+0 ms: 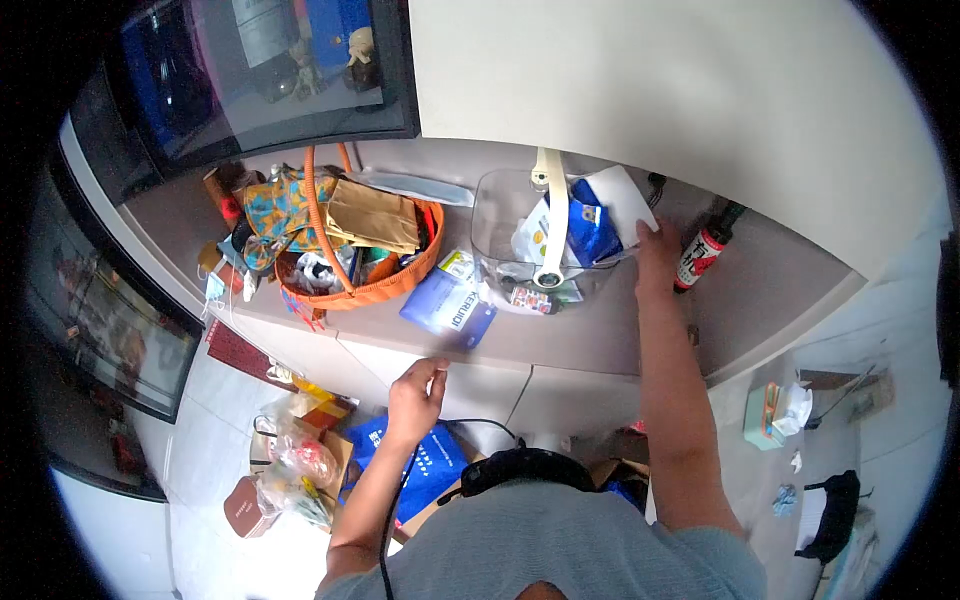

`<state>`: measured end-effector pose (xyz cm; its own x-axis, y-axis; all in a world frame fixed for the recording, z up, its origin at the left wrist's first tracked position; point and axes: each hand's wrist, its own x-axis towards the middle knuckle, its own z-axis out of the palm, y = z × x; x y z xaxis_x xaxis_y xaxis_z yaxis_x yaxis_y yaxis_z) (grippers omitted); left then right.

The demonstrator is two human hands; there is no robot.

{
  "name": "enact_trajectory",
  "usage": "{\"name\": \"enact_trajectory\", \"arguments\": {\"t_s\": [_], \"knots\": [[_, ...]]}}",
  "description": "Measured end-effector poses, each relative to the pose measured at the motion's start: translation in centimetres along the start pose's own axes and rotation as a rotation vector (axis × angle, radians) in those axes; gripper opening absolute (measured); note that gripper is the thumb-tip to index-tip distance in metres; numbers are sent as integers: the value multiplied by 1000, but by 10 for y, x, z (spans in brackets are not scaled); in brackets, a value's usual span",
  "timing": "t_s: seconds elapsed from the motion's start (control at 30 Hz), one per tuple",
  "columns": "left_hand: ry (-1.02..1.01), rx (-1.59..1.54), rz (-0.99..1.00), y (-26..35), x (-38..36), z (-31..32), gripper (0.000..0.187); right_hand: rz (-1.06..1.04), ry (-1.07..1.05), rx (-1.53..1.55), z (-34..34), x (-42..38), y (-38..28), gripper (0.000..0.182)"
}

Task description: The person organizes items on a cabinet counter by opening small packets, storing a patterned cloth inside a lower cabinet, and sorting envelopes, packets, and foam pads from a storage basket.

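"Greyish shelf (770,300) under white cabinetry, clear bin (488,220) on it. What's the right hand (657,250) got?"

"Plain white flat thing (620,205), card or box, hard to say. It's tilted at the bin's right end, lower corner pinched. Left hand (415,400): half-curled, loose, near the shelf's edge."

A flat, plain white piece (615,198) slants over the right side of a clear plastic bin (495,195); the bin stands upright on the table (750,285), its white handle (557,215) spanning the open top from back to front.
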<state>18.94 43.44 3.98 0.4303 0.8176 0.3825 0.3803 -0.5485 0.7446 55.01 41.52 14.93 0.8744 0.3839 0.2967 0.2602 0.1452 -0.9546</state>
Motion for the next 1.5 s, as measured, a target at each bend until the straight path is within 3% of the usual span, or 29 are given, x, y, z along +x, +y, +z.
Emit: {"name": "enact_trajectory", "arguments": {"t_s": [0.03,0.07,0.13,0.17,0.23,0.3,0.37,0.5,0.6,0.67,0.8,0.87,0.97,1.1,1.2,1.27,1.3,1.33,1.4,1.47,1.5], "knots": [[-5,25,37,-9,3,3,14,-268,-92,-268,-13,39,61,43],[-6,21,37,-11,8,5,14,-269,-91,-272,-15,40,62,43],[22,55,119,-10,18,10,16,-133,-301,-310,-25,33,53,48],[-48,1,71,-14,22,12,26,-132,-289,-313,-31,27,50,48],[-39,-12,88,-10,34,20,33,63,-618,-87,-33,3,23,54],[-86,-97,47,0,51,26,57,92,-604,-43,-36,2,34,58],[-94,-111,88,-18,69,46,61,49,-669,-116,-39,-17,13,73],[-147,-172,134,-16,97,70,75,187,-668,-455,-22,-14,44,65],[-170,-232,90,-6,102,79,77,96,-720,-342,-26,-30,7,62],[-98,-148,143,-10,102,83,74,445,-648,-205,-30,-32,-15,72],[-129,-292,78,3,96,81,69,455,-607,-311,-30,-11,15,63],[-140,-264,103,2,93,82,66,148,-551,-410,-30,-3,44,37],[-152,-298,105,4,85,82,64,212,-569,-510,-41,-15,27,31],[-180,-295,128,11,75,86,62,174,-557,-448,-61,-35,20,28],[-252,-360,93,31,68,94,62,166,-406,-403,-87,-25,78,25],[-278,-430,51,38,68,107,63,66,-411,-492,-109,-17,79,25],[-282,-377,142,35,71,117,63,33,-417,-522,-119,-15,73,25],[-282,-318,229,35,72,124,63,-63,-593,-865,-129,-15,44,27],[-367,-422,126,47,73,139,64,-232,-594,-943,-155,-4,67,31],[-331,-449,264,51,75,158,67,-286,-438,-676,-176,10,99,33],[-330,-421,278,49,75,168,70,-14,-355,-531,-181,12,92,34]]}}
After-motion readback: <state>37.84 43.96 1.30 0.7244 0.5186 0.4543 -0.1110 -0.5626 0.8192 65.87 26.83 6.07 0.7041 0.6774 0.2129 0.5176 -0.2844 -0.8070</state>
